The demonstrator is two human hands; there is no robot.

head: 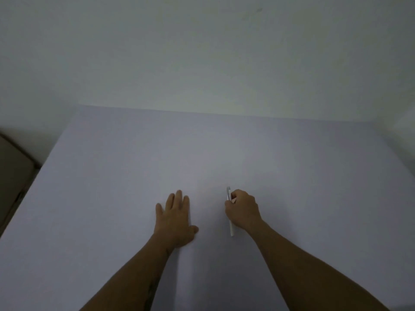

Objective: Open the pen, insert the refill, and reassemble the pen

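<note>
Table (112,198): broad, pale, bare surface against a plain wall (202,52); dim, flat light, low contrast. A dark object at the left edge (13,171) sits off the table, not identifiable. Left hand (176,221): flat on the table, palm down, fingers spread and extended, holding nothing. Right hand (243,209): curled closed around the pen (231,227), just right of the left hand; fingers wrapped over the middle of the barrel, clip end poking out beyond the knuckles, the other end showing below the heel of the hand. Whether the pen rests on the table or is lifted slightly, cannot tell. No refill visible anywhere, possibly inside the fist, possibly not yet out; cannot tell. Judgement: pen looks whole, opening not yet begun. Risks, biggest first: white pen parts on a pale table in poor light would be easy to lose once separated; a round barrel or refill set down loose could roll toward the open left edge; a one-handed grip gives no counter-twist, so the left hand needs to come over; any small spring or tip piece could drop out when the barrel parts.
</note>
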